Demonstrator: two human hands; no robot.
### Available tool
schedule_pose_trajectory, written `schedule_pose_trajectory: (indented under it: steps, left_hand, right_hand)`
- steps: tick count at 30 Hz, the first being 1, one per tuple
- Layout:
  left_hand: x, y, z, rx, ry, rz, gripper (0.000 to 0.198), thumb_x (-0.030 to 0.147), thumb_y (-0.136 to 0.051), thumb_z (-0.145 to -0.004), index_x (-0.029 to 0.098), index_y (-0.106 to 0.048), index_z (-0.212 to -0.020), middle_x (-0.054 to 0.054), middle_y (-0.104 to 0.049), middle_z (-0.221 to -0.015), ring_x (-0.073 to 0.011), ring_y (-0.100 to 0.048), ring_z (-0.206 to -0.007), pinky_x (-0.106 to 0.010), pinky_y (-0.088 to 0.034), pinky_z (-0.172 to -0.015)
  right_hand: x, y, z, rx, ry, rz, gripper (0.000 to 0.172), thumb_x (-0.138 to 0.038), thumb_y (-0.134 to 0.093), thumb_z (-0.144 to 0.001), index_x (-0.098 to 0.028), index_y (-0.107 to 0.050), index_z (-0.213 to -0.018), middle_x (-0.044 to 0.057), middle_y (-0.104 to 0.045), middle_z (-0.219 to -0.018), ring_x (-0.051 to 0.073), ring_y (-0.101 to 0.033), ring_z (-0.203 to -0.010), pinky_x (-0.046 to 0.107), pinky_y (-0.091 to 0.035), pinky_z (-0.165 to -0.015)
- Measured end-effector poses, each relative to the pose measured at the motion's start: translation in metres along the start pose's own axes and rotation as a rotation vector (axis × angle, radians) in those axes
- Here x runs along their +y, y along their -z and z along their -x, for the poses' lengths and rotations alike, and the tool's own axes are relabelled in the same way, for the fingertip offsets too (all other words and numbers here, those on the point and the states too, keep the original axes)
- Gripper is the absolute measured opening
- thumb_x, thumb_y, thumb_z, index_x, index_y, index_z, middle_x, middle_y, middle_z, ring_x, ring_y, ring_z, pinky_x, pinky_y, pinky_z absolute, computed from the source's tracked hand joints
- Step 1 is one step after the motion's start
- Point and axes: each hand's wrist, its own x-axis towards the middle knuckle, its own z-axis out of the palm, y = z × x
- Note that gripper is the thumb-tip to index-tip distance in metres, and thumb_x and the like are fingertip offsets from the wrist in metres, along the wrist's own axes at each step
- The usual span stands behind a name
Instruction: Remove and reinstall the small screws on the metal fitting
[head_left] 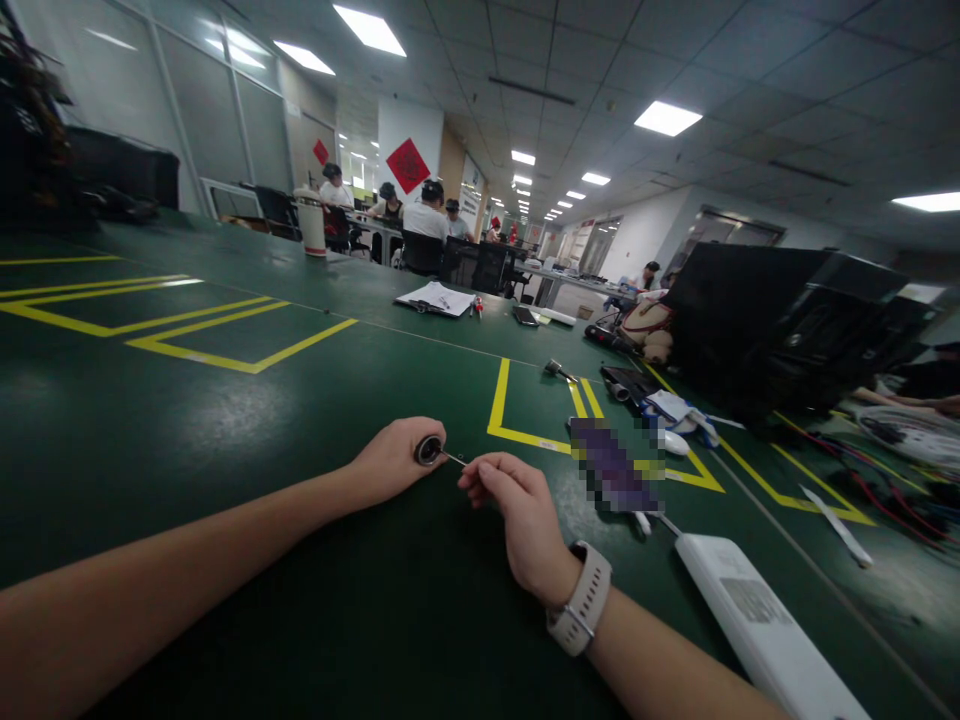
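My left hand (pixel 397 462) is closed around a small dark cylindrical part (pixel 428 450) with a round, ringed end that faces me. From my right hand (pixel 517 510), fingers pinched together, a thin metal rod (pixel 454 459) reaches across to the rim of that part. The rod's tip seems to touch the part, though it is too small to be certain. A pale watch strap (pixel 581 600) circles my right wrist. Both hands are just above the green table (pixel 300 640), near its middle.
Right of my hands lie a pixelated purple device (pixel 611 465) and a white power strip (pixel 765 620). Farther off are a small metal part (pixel 553 369), a clipboard with paper (pixel 436 298), a white cup (pixel 311 222) and a black computer case (pixel 780 330). Yellow tape (pixel 529 438) marks the tabletop.
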Motion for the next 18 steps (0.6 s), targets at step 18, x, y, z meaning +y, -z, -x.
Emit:
schedule_pose_trajectory:
  steps: [18]
  left_hand:
    - [0.003, 0.001, 0.003, -0.034, -0.054, -0.059, 0.004, 0.015, -0.052, -0.068, 0.018, -0.052, -0.064, 0.003, -0.054, -0.063, -0.0139, -0.051, -0.060, -0.025, -0.036, -0.058]
  right_hand:
    - [-0.008, -0.002, 0.004, 0.005, -0.007, 0.036, 0.018, -0.024, -0.052, -0.077, -0.017, -0.065, -0.068, 0.003, -0.061, -0.067, 0.015, -0.052, -0.063, 0.027, -0.039, -0.059]
